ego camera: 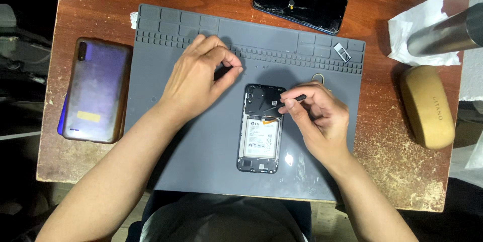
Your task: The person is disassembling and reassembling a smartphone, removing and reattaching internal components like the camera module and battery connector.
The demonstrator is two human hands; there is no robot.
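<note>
nearest the camera, an opened phone (259, 130) lies back-up on a grey work mat (201, 141), its white battery and dark upper cover showing. the right hand (317, 116) rests just beside the phone's right edge and pinches a thin dark tool (287, 102), whose tip lies on the phone's upper part. the left hand (198, 78) hovers over the mat to the upper left of the phone, thumb and forefinger pinched together; whether something tiny sits between them cannot be told. past the hands, a small tray part (342, 52) lies in one of the mat's compartments. on the wooden table (402, 171), a purple back cover (95, 90) lies left of the mat, a tan oval case (427, 106) to the right, a metal cylinder (445, 33) on white tissue (417, 25), and 1 cracked black screen (300, 0) farthest.
</note>
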